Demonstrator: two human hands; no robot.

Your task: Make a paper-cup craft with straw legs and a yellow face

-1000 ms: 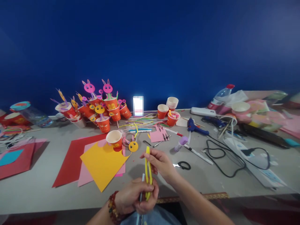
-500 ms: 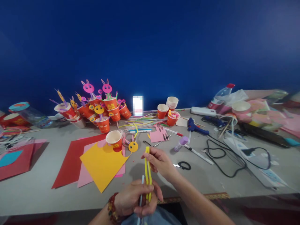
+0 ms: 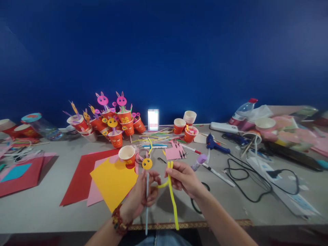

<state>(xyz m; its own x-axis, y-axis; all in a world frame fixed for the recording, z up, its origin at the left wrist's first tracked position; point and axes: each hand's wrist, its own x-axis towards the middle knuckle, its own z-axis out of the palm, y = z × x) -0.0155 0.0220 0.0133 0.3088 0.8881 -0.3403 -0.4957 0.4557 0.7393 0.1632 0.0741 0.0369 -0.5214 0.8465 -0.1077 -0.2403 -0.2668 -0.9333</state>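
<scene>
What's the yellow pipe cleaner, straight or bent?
Bent: pipe cleaner hangs below the right hand, one branch curving to the left hand and blue straw.

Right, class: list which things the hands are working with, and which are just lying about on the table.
In use: left hand, blue straw; right hand, yellow pipe cleaner.
Lying about: glue gun, yellow paper, orange cup, water bottle, marker.

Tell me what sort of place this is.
Probably a craft worktable: bunny-topped paper cups stand at the back, coloured paper sheets and a glue gun lie on it, the left hand holds a straw and the right hand a yellow pipe cleaner.
</scene>
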